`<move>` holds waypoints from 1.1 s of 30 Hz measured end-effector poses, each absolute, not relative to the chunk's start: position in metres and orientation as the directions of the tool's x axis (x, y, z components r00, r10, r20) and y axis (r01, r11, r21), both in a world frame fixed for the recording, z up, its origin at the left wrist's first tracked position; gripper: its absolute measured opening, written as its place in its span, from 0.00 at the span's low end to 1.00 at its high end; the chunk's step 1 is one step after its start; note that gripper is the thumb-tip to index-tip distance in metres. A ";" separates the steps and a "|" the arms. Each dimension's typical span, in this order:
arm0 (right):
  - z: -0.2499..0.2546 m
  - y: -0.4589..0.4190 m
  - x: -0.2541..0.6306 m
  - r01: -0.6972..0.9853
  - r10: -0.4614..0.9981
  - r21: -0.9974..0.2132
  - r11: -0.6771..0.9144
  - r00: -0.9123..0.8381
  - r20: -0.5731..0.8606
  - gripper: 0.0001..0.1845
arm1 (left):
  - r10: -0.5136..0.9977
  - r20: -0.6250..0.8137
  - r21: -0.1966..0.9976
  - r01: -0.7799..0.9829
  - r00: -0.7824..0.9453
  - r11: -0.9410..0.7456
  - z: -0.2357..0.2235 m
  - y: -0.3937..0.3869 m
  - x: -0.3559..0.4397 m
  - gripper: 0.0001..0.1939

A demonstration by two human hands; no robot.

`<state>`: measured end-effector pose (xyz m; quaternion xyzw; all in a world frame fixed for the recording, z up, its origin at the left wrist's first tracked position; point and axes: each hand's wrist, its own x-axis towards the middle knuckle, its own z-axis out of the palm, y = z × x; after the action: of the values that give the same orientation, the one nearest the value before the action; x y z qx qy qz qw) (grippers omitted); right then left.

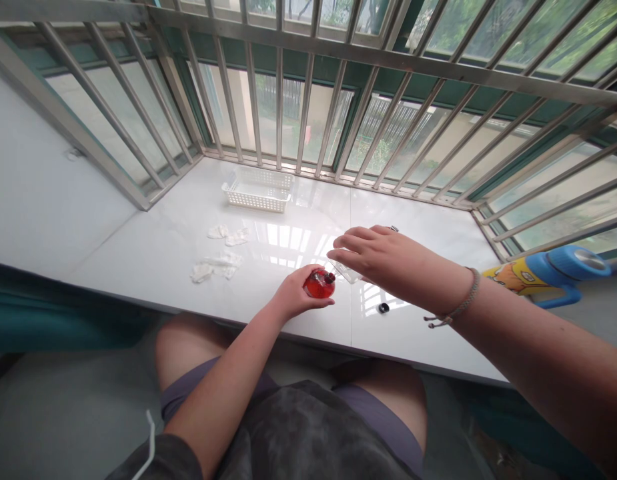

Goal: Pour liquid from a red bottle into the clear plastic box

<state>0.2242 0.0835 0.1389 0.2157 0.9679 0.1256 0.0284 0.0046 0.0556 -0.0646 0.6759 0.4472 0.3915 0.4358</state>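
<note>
My left hand point(301, 293) is wrapped round a small rounded bottle point(319, 285) of red, see-through colour with a dark neck or nozzle on top. Just to the right, my right hand point(371, 257) holds a clear, see-through container point(346, 272), its fingers stretched over the upper side. Most of that container is hidden behind the hand, so its full shape does not show. Below my right hand, a small black ring-shaped cap point(383, 308) lies on the white glossy ledge point(308, 327).
Crumpled white tissues point(217, 265) lie left of my hands. A white perforated plastic basket point(258, 199) stands farther back. At the right, behind my forearm, lies a yellow and blue drink bottle point(543, 270). Metal window bars point(308, 120) rise along the ledge's far side.
</note>
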 end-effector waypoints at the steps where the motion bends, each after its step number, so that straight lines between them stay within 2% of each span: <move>1: 0.140 0.083 0.224 0.407 0.422 0.257 0.876 -0.907 -0.001 0.20 | 0.946 0.139 0.939 0.264 0.293 -0.219 -0.065 0.056 0.005 0.40; 7: 0.142 0.083 0.223 0.403 0.416 0.247 0.881 -0.909 -0.003 0.20 | 0.946 0.140 0.939 0.264 0.293 -0.221 -0.065 0.056 0.004 0.39; 13: 0.125 0.083 0.224 0.448 0.453 0.161 0.879 -0.892 0.007 0.23 | 0.951 0.144 0.940 0.262 0.274 -0.218 -0.067 0.055 0.004 0.41; 17: 0.098 0.079 0.235 0.511 0.509 0.024 0.859 -0.858 0.065 0.33 | 0.954 0.136 0.948 0.243 0.268 -0.204 -0.066 0.053 0.001 0.40; 20: 0.074 0.070 0.246 0.612 0.625 -0.127 0.781 -0.766 0.151 0.43 | 0.960 0.112 0.955 0.238 0.258 -0.176 -0.068 0.050 -0.004 0.41; 24: 0.036 0.050 0.258 0.700 0.789 -0.367 0.613 -0.568 0.236 0.39 | 0.971 0.119 0.962 0.218 0.209 -0.165 -0.077 0.046 -0.010 0.44; 26: 0.012 0.040 0.262 0.714 0.843 -0.449 0.537 -0.468 0.265 0.36 | 0.979 0.117 0.969 0.199 0.167 -0.150 -0.084 0.046 -0.011 0.44; 29: -0.025 0.027 0.264 0.745 0.897 -0.503 0.438 -0.324 0.302 0.35 | 0.986 0.104 0.974 0.189 0.132 -0.128 -0.091 0.051 -0.011 0.46; 33: -0.061 0.016 0.267 0.756 0.943 -0.571 0.319 -0.195 0.268 0.36 | 0.986 0.120 0.960 0.238 0.117 -0.146 -0.094 0.058 -0.011 0.52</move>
<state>0.2666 0.0161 -0.0613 0.5616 0.7567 -0.1587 -0.2948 -0.0108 0.0577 -0.0941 0.6153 0.4972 0.4407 0.4242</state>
